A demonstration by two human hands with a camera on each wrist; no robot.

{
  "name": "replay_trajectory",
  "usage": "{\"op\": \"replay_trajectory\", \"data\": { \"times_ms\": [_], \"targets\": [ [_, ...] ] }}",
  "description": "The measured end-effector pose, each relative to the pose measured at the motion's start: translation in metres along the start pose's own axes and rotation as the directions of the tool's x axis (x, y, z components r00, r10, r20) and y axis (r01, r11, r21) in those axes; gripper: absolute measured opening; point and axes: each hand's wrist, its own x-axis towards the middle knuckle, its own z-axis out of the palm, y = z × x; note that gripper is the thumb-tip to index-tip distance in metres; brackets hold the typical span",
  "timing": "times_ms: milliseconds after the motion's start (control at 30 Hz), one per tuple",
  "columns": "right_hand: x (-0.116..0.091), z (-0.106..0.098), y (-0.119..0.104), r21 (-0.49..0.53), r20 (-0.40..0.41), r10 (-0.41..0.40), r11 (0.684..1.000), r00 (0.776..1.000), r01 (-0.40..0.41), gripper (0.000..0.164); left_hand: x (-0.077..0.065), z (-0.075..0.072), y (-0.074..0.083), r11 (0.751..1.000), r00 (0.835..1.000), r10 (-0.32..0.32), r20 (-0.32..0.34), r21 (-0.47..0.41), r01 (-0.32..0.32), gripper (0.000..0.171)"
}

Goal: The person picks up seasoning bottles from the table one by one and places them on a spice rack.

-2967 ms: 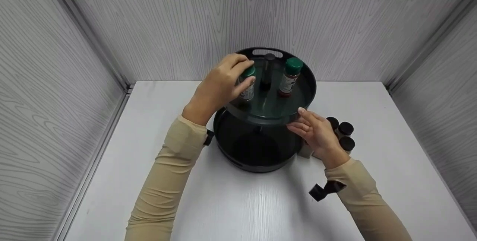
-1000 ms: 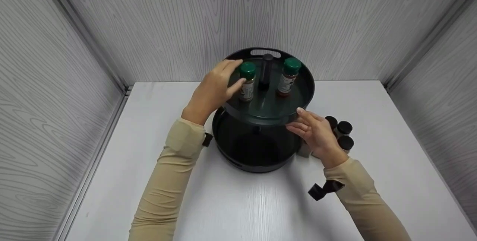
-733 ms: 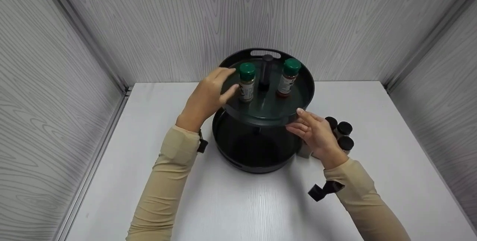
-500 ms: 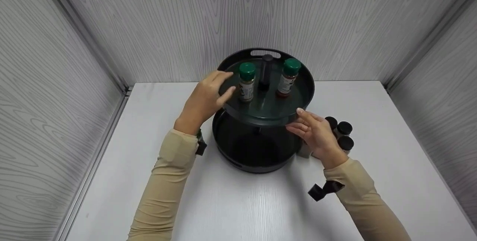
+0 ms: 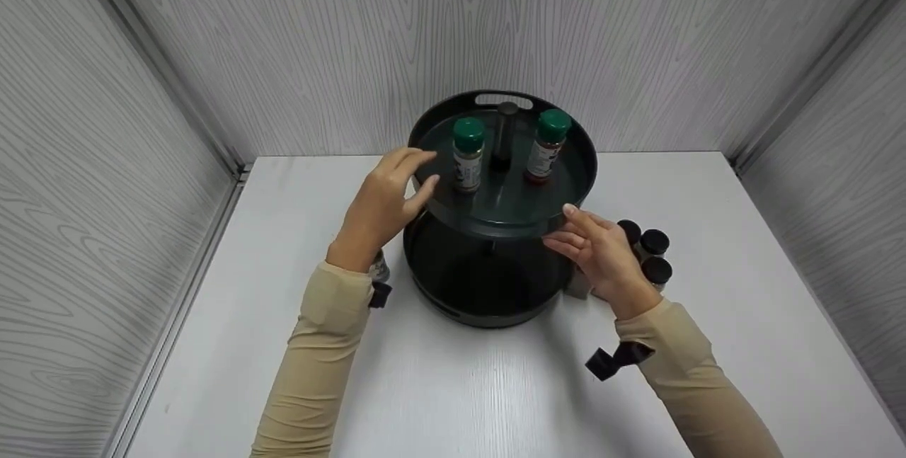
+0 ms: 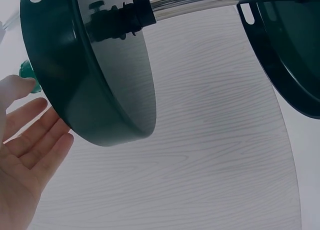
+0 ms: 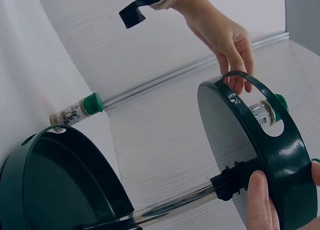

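A two-tier round tray stand, dark green to black, stands on the table, with its upper tray (image 5: 495,214) above its lower tray (image 5: 488,316). On the upper tray, a green-capped spice jar (image 5: 468,161) and another green-capped jar with red contents (image 5: 545,150) stand upright either side of the centre post (image 5: 504,136). My left hand (image 5: 379,203) is left of the upper tray, fingers spread and holding nothing. My right hand (image 5: 598,253) pinches the tray's front-right rim, thumb on the edge and fingers below. Another green-capped jar (image 7: 72,112) stands on the table, mostly behind my left wrist in the head view.
Several black-capped jars (image 5: 655,243) stand right of the stand, partly hidden by my right hand. Wood-grain panels (image 5: 318,54) wall in the white table (image 5: 453,387) at the back and sides.
My left hand has let go of the left green-capped jar and drawn back left and down, uncovering part of the jar on the table. My right hand stays on the rim.
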Motion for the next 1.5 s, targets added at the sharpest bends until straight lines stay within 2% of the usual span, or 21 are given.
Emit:
{"op": "replay_trajectory", "data": {
  "times_ms": [533, 933, 1500],
  "targets": [
    [0.0, 0.001, -0.001, 0.023, 0.0, 0.005, 1.0, 1.0, -0.005, 0.069, -0.021, -0.009, -0.013, 0.999, 0.998, -0.048, -0.047, -0.009, 0.048, 0.026],
    [0.001, 0.0, -0.001, -0.01, -0.005, 0.0, 1.0, 1.0, 0.0, 0.072, -0.035, -0.003, -0.021, 0.993, 0.993, -0.11, -0.032, -0.046, 0.109, 0.025],
    [0.003, -0.006, -0.001, -0.002, -0.076, -0.018, 1.0, 0.997, 0.018, 0.07, -0.055, 0.001, -0.031, 0.984, 0.986, -0.166, -0.008, -0.062, 0.165, 0.024]
  ]
}}
